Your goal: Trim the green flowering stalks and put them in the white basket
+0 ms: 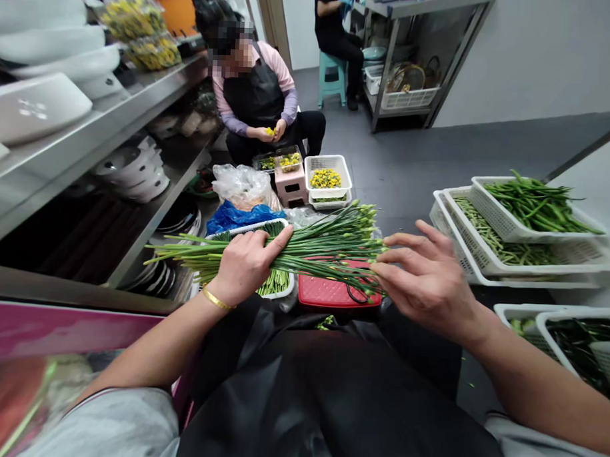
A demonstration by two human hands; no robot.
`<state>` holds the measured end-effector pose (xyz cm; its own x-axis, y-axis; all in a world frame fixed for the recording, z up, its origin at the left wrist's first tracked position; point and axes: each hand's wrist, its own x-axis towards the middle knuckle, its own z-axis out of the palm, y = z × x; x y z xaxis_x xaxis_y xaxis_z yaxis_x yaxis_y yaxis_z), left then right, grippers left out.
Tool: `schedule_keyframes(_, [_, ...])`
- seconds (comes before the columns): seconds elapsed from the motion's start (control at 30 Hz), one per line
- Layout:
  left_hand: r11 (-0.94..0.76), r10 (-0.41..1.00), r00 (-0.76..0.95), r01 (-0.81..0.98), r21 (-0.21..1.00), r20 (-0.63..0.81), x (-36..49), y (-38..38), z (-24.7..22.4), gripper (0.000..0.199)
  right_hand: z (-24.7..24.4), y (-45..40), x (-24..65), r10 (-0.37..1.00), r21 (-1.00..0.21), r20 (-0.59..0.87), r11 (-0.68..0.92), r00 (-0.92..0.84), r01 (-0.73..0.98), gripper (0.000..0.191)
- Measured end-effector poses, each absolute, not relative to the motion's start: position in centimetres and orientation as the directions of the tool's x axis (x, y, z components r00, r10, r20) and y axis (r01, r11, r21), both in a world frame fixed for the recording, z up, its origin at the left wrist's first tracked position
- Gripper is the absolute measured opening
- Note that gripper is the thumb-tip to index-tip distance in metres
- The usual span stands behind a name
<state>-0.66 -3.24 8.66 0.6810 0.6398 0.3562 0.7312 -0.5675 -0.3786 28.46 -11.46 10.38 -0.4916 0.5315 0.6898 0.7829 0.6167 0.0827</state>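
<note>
A long bunch of flowering chives (314, 245) lies across the front of me, cut ends to the left and pale green buds to the right. My left hand (251, 256), with a gold bracelet at the wrist, is closed around the stems. At the bud end, my right hand (428, 276) has its fingertips pinched on the outermost tips, one finger raised; the exact stem or bud between them is hard to make out. Below the bunch are a red plastic stool (320, 292) and a white basket (285, 291) holding more green stems.
White baskets of green peppers (541, 203) and beans (499, 238) are stacked at right. Ahead, a co-worker (257, 87) handles yellow flowers near a flower basket (330, 161). Steel shelving (154, 83) with white dishes runs along the left. Another person (336, 29) sits farther back.
</note>
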Motion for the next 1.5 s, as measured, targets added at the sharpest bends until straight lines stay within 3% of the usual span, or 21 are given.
schedule_keyframes(0.33, [-0.592, 0.612, 0.693, 0.721, -0.36, 0.381, -0.4, -3.5, 8.8, 0.066, 10.0, -12.1, 31.0, 0.448, 0.158, 0.723, 0.635, -0.527, 0.756, 0.015])
schedule_keyframes(0.47, [-0.571, 0.632, 0.674, 0.739, -0.358, 0.383, -0.7, -3.3, 8.8, 0.064, 11.7, -12.8, 32.4, 0.565, -0.087, 0.658, 0.714, -0.497, 0.695, 0.015])
schedule_keyframes(0.57, [-0.576, 0.623, 0.677, 0.736, -0.354, 0.392, -0.6, -3.3, 8.9, 0.063, 13.3, -12.9, 32.1, 0.567, -0.284, 0.773, 0.708, -0.283, 0.646, 0.013])
schedule_keyframes(0.63, [-0.586, 0.602, 0.69, 0.724, -0.364, 0.403, -0.5, -3.4, 8.9, 0.062, 13.6, -12.3, 30.9, 0.547, -0.262, 0.801, 0.685, -0.244, 0.68, 0.011])
schedule_keyframes(0.7, [-0.591, 0.584, 0.697, 0.717, -0.371, 0.415, -0.4, -3.6, 8.9, 0.063, 13.1, -11.4, 29.3, 0.536, -0.121, 0.765, 0.663, -0.356, 0.739, 0.006])
schedule_keyframes(0.77, [-0.598, 0.58, 0.696, 0.717, -0.358, 0.424, -0.3, -3.7, 8.9, 0.064, 12.2, -10.4, 27.9, 0.527, 0.022, 0.711, 0.645, -0.465, 0.764, 0.012])
schedule_keyframes(0.83, [-0.616, 0.584, 0.694, 0.717, -0.326, 0.422, -0.4, -3.9, 8.9, 0.064, 11.2, -9.6, 27.1, 0.54, 0.075, 0.677, 0.625, -0.5, 0.777, 0.016])
schedule_keyframes(1.13, [-0.614, 0.607, 0.679, 0.731, -0.299, 0.413, -0.7, -4.1, 8.0, 0.065, 10.1, -8.6, 25.8, 0.607, -0.131, 0.674, 0.659, -0.42, 0.741, 0.018])
schedule_keyframes(1.5, [-0.62, 0.539, 0.705, 0.703, -0.349, 0.462, -1.0, -3.9, 7.6, 0.062, 11.1, -8.6, 26.7, 0.644, -0.267, 0.543, 0.741, -0.539, 0.616, 0.026])
